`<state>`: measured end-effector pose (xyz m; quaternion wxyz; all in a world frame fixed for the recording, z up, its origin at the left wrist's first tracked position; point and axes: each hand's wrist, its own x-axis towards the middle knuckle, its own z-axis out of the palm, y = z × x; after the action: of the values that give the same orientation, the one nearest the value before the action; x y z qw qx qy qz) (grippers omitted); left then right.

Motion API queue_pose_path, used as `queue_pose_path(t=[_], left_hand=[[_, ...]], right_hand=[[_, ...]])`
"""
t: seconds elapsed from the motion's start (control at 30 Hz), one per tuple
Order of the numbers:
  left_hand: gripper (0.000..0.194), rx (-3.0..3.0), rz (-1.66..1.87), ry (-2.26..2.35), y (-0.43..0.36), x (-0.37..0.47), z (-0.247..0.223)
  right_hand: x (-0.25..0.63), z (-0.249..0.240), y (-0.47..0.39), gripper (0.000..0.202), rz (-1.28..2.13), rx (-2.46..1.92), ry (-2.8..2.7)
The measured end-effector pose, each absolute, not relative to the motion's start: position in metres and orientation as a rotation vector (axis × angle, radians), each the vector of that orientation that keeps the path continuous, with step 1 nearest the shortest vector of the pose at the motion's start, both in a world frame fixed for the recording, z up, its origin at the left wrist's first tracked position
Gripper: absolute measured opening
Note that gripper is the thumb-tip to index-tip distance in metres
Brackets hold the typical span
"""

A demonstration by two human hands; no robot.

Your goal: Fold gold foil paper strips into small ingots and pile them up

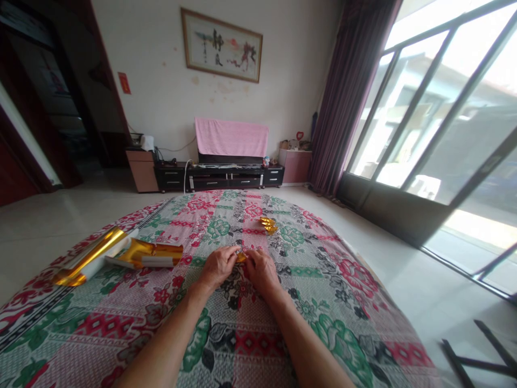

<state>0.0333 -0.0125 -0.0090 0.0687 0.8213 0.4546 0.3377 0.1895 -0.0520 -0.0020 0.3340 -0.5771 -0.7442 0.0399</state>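
Fingertip grips close on a small gold piece [241,258] from both sides, above the patterned cloth [339,291]. To the left of that piece, well apart, lie curled gold sheets [100,248]. At its left edge the left hand [220,267] pinches, and at its right edge the right hand [262,268]; even, light pressure should suit such thin-looking material, with one pinch steadying while the other works. Beyond the piece, slightly right, sit shaped gold bits [270,230].
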Motion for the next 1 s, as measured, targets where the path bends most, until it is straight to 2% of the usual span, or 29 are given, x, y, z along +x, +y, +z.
queue_pose_path(t=[0.47, 0.7, 1.0], left_hand=[[0.030, 2.458, 1.019, 1.413, -0.011, 0.034, -0.009], [0.034, 2.124, 1.023, 1.269, -0.015, 0.025, -0.002], [0.033, 2.213, 1.002, 1.307, -0.015, 0.028, -0.002]], right_hand=[[0.190, -0.001, -0.048, 0.022, 0.041, -1.577, -1.983], [0.191, -0.001, -0.048, 0.022, 0.057, -1.560, -1.962], [0.195, 0.005, -0.048, 0.023, 0.112, -1.519, -2.021]])
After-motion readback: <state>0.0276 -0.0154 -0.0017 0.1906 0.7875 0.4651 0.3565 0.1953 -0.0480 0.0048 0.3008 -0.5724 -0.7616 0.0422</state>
